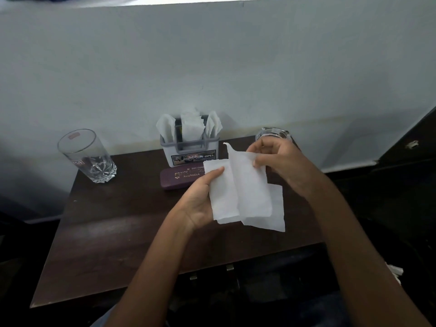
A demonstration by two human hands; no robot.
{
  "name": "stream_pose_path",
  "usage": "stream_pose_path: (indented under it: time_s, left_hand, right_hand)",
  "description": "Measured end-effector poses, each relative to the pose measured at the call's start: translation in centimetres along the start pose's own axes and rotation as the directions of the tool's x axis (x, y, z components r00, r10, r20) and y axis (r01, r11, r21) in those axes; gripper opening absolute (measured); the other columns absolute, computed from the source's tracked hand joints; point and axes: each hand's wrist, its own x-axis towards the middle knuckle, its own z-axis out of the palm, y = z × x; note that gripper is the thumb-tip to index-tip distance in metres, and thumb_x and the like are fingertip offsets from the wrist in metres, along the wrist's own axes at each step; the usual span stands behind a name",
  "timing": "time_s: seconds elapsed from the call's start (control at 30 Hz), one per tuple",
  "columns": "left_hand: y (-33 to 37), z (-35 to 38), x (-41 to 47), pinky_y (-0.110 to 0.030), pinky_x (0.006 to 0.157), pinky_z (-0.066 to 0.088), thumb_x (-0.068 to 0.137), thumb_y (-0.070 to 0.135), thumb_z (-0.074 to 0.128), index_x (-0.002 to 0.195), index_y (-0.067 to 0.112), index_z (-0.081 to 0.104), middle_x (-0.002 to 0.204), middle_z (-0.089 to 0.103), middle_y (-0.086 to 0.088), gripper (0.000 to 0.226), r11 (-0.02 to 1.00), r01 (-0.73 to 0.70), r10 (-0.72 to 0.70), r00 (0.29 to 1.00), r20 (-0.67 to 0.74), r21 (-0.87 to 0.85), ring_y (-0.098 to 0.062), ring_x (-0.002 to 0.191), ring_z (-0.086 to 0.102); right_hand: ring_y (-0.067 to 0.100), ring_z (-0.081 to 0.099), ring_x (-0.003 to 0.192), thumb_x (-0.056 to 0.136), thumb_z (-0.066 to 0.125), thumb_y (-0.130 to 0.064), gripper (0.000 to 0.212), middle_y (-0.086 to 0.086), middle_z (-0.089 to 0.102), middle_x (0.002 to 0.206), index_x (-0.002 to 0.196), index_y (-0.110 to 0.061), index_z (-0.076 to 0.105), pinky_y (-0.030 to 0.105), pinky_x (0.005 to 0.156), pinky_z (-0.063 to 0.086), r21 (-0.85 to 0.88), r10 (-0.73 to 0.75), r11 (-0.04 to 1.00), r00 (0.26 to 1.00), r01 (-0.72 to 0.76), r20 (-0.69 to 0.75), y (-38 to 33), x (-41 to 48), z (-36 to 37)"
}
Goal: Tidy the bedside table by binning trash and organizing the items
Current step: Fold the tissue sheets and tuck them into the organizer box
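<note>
Both my hands hold a white paper tissue (pixel 245 190) above the dark wooden bedside table (pixel 113 227). My left hand (pixel 200 204) grips its left edge with the thumb on top. My right hand (pixel 280 161) pinches the upper right part, which is folded over. Another layer of tissue sticks out at the lower right. Behind the tissue stands a grey holder (pixel 190 147) stuffed with several white tissues. A purple spectacle case (pixel 181 178) lies in front of the holder, partly hidden by the tissue.
A tall empty glass (pixel 87 156) stands at the back left of the table. A second glass (pixel 271 134) is at the back right, mostly hidden by my right hand. A pale wall runs behind. Dark furniture stands to the right, with white scraps (pixel 394 270) low down.
</note>
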Motion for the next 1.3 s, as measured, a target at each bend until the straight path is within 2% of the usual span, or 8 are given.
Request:
stream_pose_path:
  time_s: [0.17,0.27,0.33,0.57,0.77,0.93,1.13,1.3]
  left_hand:
    - [0.1,0.1,0.0,-0.039,0.085,0.054,0.09,0.055,0.043,0.108,0.013,0.07,0.101,0.072,-0.007,0.053,0.994,0.025,-0.016,0.997,0.08,-0.111,-0.023,0.09,0.069]
    - [0.0,0.1,0.0,-0.036,0.077,0.056,0.086,0.067,0.037,0.086,0.012,0.077,0.092,0.074,-0.008,0.068,0.992,0.042,-0.03,0.994,0.101,-0.119,-0.023,0.082,0.072]
    - [0.1,0.3,-0.3,-0.036,0.074,0.057,0.083,0.069,0.037,0.09,0.011,0.076,0.092,0.074,-0.009,0.07,0.995,0.047,-0.039,0.995,0.094,-0.089,-0.023,0.081,0.072]
    - [0.1,0.2,-0.6,-0.036,0.071,0.053,0.091,0.026,0.054,0.1,0.009,0.064,0.082,0.073,-0.007,0.022,0.995,0.069,-0.062,0.993,-0.102,0.074,-0.023,0.077,0.069]
    - [1.0,-1.1,0.0,-0.039,0.062,0.05,0.094,0.021,0.052,0.119,0.005,0.055,0.097,0.068,-0.011,0.031,0.998,-0.06,0.06,0.941,-0.334,0.01,-0.026,0.082,0.064]
    - [1.8,-1.6,-0.2,-0.04,0.063,0.05,0.095,0.023,0.05,0.123,0.006,0.054,0.107,0.065,-0.011,0.033,0.995,-0.099,0.085,0.928,-0.362,-0.02,-0.026,0.084,0.063]
    - [2.0,-2.0,-0.7,-0.038,0.06,0.05,0.093,0.022,0.052,0.122,0.007,0.054,0.096,0.067,-0.009,0.033,0.993,-0.118,0.106,0.931,-0.35,-0.012,-0.026,0.082,0.064]
    - [1.8,-2.3,-0.9,-0.04,0.067,0.051,0.091,0.024,0.054,0.123,0.007,0.055,0.106,0.067,-0.011,0.036,0.992,-0.122,0.112,0.948,-0.298,-0.016,-0.028,0.09,0.064]
  right_hand:
    - [0.017,0.054,0.073,0.076,0.052,0.011,0.022,0.014,0.062,0.082,0.08,-0.008,0.061,0.021,0.064,0.045,-0.1,-0.016,0.995,0.992,0.003,-0.125,0.3,0.3,1.3]
    - [0.017,0.054,0.074,0.076,0.053,0.008,0.019,0.018,0.064,0.084,0.083,-0.007,0.062,0.027,0.066,0.046,-0.181,-0.027,0.984,0.992,0.004,-0.127,0.4,0.3,1.6]
    - [0.017,0.055,0.075,0.076,0.055,0.005,0.016,0.018,0.067,0.089,0.084,-0.007,0.063,0.03,0.068,0.047,-0.256,-0.032,0.967,0.993,0.001,-0.117,0.5,0.3,1.7]
    - [0.015,0.056,0.073,0.08,0.06,-0.002,0.015,0.007,0.062,0.083,0.089,-0.014,0.064,0.028,0.067,0.047,-0.349,-0.034,0.937,0.994,-0.006,-0.108,1.3,0.8,1.0]
    - [0.021,0.061,0.092,0.08,0.061,-0.012,0.012,0.003,0.064,0.092,0.091,-0.015,0.066,0.035,0.084,0.05,-0.618,0.144,0.742,0.962,-0.26,-0.232,6.2,1.6,-1.5]
    - [0.026,0.058,0.096,0.077,0.063,-0.011,0.008,0.004,0.063,0.093,0.082,-0.017,0.061,0.04,0.08,0.052,-0.748,0.192,0.611,0.965,-0.26,-0.178,8.5,1.7,-0.8]
    - [0.014,0.059,0.072,0.072,0.067,0.001,0.018,0.0,0.062,0.07,0.065,-0.015,0.061,0.026,0.065,0.047,-0.601,0.286,0.765,0.958,-0.232,-0.006,6.3,1.1,-1.2]
    - [0.017,0.056,0.068,0.07,0.067,0.012,0.024,0.014,0.062,0.076,0.069,-0.01,0.058,0.024,0.062,0.044,-0.263,0.166,0.96,0.946,-0.091,0.279,1.9,-0.9,-1.8]
